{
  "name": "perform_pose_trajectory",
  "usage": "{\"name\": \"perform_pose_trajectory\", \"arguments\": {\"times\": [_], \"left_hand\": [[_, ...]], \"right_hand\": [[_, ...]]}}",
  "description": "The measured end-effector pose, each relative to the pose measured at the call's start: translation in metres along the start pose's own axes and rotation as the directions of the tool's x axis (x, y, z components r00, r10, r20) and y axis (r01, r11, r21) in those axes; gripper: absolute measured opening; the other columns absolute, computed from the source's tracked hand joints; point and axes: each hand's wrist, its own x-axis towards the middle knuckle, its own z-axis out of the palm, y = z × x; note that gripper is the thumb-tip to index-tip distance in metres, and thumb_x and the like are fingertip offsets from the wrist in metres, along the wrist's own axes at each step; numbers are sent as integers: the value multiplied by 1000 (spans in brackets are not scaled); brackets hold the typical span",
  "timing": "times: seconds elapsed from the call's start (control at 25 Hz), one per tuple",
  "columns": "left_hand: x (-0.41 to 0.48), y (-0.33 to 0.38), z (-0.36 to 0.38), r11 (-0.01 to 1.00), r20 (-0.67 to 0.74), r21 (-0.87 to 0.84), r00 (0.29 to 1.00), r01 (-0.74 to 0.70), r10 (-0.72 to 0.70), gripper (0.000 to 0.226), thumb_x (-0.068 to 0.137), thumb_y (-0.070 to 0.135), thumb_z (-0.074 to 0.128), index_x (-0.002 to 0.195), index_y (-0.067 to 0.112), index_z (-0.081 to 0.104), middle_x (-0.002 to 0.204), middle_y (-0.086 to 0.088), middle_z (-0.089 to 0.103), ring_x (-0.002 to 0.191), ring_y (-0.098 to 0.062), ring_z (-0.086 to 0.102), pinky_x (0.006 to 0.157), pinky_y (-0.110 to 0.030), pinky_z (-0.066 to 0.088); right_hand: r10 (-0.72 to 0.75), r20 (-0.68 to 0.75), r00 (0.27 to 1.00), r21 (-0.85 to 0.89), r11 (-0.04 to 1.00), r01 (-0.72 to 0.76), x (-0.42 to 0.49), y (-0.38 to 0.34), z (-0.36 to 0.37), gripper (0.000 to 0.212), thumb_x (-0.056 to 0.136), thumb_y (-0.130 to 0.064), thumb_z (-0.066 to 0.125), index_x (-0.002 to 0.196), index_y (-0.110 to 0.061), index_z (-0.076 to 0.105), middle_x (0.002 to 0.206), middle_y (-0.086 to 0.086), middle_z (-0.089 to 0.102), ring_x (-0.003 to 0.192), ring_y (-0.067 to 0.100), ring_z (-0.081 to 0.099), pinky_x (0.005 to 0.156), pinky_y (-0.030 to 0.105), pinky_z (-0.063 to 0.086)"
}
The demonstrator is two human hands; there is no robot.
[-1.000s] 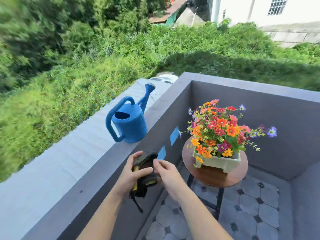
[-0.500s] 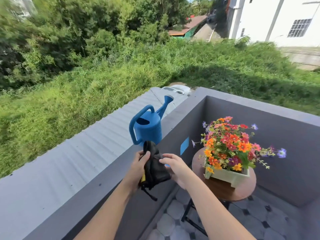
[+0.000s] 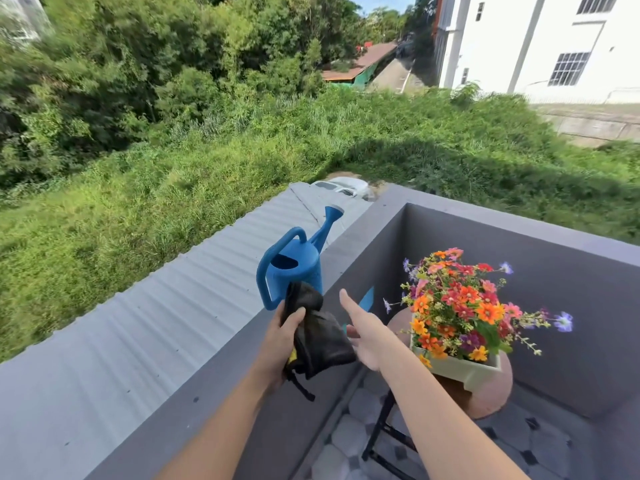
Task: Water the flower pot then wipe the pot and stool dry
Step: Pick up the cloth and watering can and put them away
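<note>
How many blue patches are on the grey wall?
2: one blue patch above the right hand, a second patch between it and the black cloth; others may be hidden.

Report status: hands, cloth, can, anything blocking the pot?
Left hand grips black cloth. Right hand open beside it. Watering can upright on ledge, untouched. Flower pot on stool, path clear.

The dark cloth [image 3: 318, 337] and the left hand [image 3: 280, 344] gripping it covered the lower body of the watering can [image 3: 294, 268]. The right hand [image 3: 367, 337] had its fingers partly lost behind the cloth's edge, so contact could not be told. The flowers [image 3: 457, 306] hid the far rim of the pot [image 3: 464, 370]. The pot covered most of the stool [image 3: 491, 393], whose legs the right forearm crossed. Both forearms ran off the bottom edge.
</note>
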Motion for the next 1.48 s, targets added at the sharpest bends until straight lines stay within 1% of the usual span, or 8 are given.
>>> {"name": "perform_pose_trajectory", "arguments": {"times": [0.12,0.28,0.48,0.64,0.88,1.12,1.32,1.48], "left_hand": [[3,18,-6,999,123,-22,992,-31,33,30,97,28,48,126,37,50,122,0,66,112,-18,63,97,-41,49],[12,47,-16,944,114,295,987,-147,118,18,95,29,54,111,36,60,115,4,64,109,-13,63,89,-29,52],[31,77,-51,678,-128,570,766,-463,630,12,85,17,68,84,29,70,104,14,53,95,7,55,77,-19,47],[38,105,-69,692,-173,558,750,-459,638,17,79,28,58,64,21,64,71,14,60,69,3,54,65,-18,40],[118,123,-73,543,8,778,869,-315,494,28,97,33,48,95,8,59,82,-12,68,81,-27,59,75,-38,42],[210,107,-79,393,86,897,953,-201,291,32,92,38,55,93,8,66,81,-5,65,87,-26,61,68,-28,35],[215,86,-78,392,101,892,943,-227,317,26,93,34,54,101,12,66,87,-3,63,90,-24,60,75,-27,41],[200,105,-64,469,52,874,985,-125,165,52,84,60,53,65,12,58,65,0,59,71,-19,58,63,-31,41]], "right_hand": [[145,283,948,11,988,-155,5,-4,2,69,68,-60,69,116,-10,63,114,11,69,104,26,65,89,38,54],[-160,41,986,-84,983,163,11,-16,18,41,85,-47,60,117,-21,60,115,-3,68,101,13,62,80,26,50],[-614,10,789,-377,729,571,7,-29,52,11,87,-46,55,86,-37,62,92,-14,69,90,5,64,78,19,49],[-821,32,570,-383,516,766,5,-31,79,31,91,-37,54,76,-10,60,56,5,54,49,10,42,48,26,36],[-612,-77,787,-212,781,587,56,-58,104,10,95,-45,41,91,-48,49,98,-15,62,97,8,59,87,30,48],[-482,-213,850,-389,840,378,124,-79,97,35,94,-42,43,124,-23,45,117,5,62,106,25,57,93,40,46],[-469,-368,803,-470,839,275,128,-72,97,41,91,-44,49,107,-9,33,82,-1,55,92,30,60,72,37,46],[-674,-361,644,-719,641,268,133,-48,96,59,90,-42,50,136,-15,25,141,6,42,131,27,39,101,42,34]]}}
